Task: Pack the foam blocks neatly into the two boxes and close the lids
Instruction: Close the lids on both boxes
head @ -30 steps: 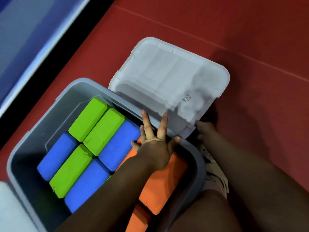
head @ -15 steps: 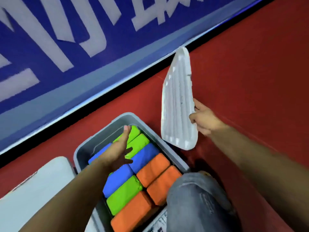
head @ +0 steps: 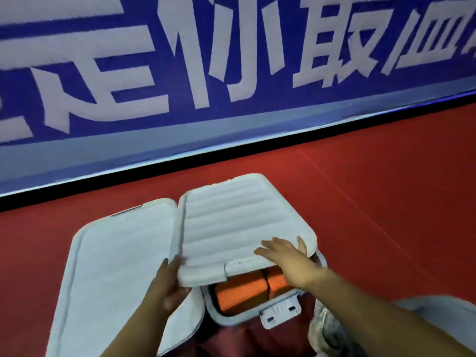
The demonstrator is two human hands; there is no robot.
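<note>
A white ribbed lid point(head: 239, 228) lies tilted over the grey box point(head: 231, 316), its near edge still raised. Two orange foam blocks point(head: 242, 292) show through the gap under that edge; the other blocks are hidden. My left hand point(head: 170, 289) grips the lid's near left corner from below, thumb on its edge. My right hand point(head: 288, 256) lies flat with spread fingers on the lid's near right part. To the left a second box stands closed under its white lid point(head: 116, 266).
The boxes sit on a red floor point(head: 386, 215) in front of a blue banner with white characters point(head: 231, 60). A white latch point(head: 282, 314) hangs on the grey box's near wall. My knee in light jeans point(head: 334, 331) is at the lower right.
The lid, held upright in my right hand before, has come down over the box. My left hand left the blocks and took the lid's corner. The camera tilted up.
</note>
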